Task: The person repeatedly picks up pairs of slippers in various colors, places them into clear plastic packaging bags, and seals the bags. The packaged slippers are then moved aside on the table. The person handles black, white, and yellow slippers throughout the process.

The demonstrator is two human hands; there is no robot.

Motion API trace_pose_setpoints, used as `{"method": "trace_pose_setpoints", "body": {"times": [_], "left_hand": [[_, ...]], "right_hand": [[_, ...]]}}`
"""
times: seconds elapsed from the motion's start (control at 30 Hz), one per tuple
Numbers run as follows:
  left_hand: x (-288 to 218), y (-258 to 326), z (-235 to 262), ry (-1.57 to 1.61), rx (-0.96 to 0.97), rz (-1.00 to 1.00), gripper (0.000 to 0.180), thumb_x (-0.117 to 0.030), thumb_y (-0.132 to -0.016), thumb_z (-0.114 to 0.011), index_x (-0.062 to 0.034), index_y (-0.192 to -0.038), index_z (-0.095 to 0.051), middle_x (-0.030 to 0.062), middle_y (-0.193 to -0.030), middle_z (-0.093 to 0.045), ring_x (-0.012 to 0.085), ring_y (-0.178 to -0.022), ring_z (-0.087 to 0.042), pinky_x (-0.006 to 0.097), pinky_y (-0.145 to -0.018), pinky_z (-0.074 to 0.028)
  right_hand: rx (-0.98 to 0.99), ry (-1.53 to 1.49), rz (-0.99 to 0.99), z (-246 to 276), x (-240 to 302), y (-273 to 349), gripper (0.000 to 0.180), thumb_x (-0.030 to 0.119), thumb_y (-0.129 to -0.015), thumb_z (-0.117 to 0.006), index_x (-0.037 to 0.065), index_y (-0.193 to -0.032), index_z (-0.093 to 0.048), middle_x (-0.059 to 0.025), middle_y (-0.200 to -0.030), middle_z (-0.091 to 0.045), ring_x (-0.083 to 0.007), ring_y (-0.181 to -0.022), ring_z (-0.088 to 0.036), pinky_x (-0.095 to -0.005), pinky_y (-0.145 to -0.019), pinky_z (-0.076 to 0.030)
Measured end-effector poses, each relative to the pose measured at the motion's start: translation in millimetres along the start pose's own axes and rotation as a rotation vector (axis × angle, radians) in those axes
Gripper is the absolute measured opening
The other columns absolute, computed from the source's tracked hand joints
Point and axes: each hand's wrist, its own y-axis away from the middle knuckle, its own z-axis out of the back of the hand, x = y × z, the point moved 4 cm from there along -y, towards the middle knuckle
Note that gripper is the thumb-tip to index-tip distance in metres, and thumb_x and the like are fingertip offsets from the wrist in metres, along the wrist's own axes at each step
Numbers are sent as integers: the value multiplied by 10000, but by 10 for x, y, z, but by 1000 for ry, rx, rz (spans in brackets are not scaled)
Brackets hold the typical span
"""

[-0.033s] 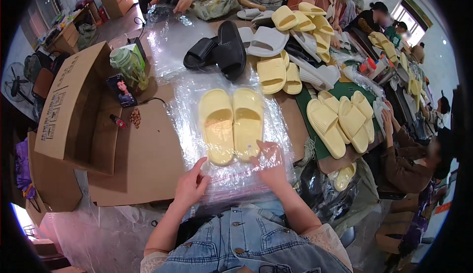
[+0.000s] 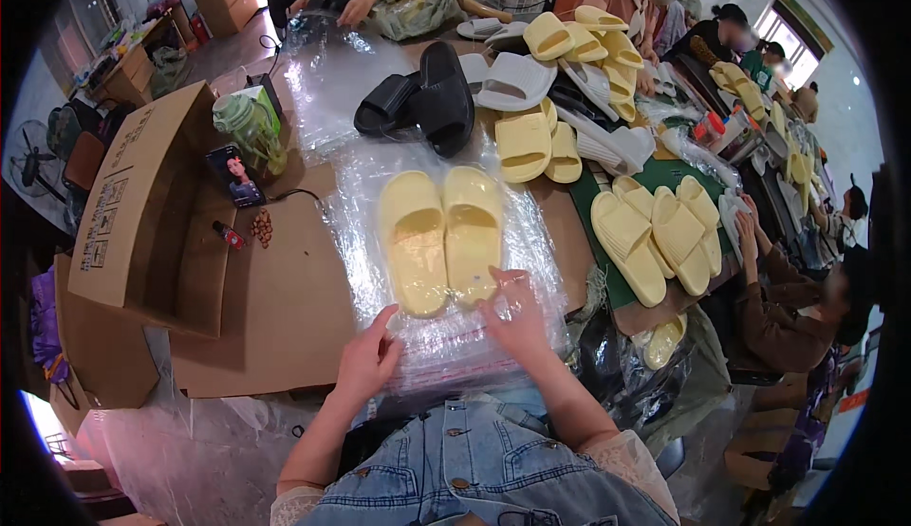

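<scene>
A pair of pale yellow slide slippers (image 2: 418, 265) lies side by side, toes pointing away from me, within shiny clear film that looks like a plastic bag (image 2: 365, 232). More flat clear bags are stacked beneath. My left hand (image 2: 370, 355) is at the bag's near edge, left of the heels, thumb and forefinger closing on the film. At the right slipper's heel, my right hand (image 2: 517, 317) has its thumb and fingers bent round the bag's near right part. Glare on the film partly hides the fingertips' contact.
Black slides (image 2: 444, 99), grey slides (image 2: 517, 80) and yellow slides (image 2: 524, 142) lie beyond the bags. More yellow slides (image 2: 631, 241) rest on a green board to the right. An open cardboard box (image 2: 142, 194), green bottle (image 2: 242, 118) and phone (image 2: 235, 175) stand left. Co-workers sit around.
The yellow slippers have shifted slightly left and away from me. My right hand has moved slightly left with them; my left hand stays nearly in place.
</scene>
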Motion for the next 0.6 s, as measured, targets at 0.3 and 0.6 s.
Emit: {"method": "trace_pose_setpoints", "body": {"times": [0.3,0.6], "left_hand": [[115,56,174,-5,-67,50,620,-123,-933,-645,-154,-1513,-430,113,-836,-633,271,-744,-648,400,-736,-527],[282,79,176,134,-67,65,623,-105,-919,-674,-138,-1498,-448,64,-820,-572,180,-734,-594,324,-726,-509]], "right_hand": [[-14,74,171,-433,4,-228,659,155,-801,-801,124,-1404,-539,-149,-1258,-565,-360,-1068,-597,-460,-916,-523],[158,-127,23,-109,55,-21,588,102,-794,-797,66,-1346,-600,-188,-1245,-605,-368,-1128,-611,-434,-922,-523]]}}
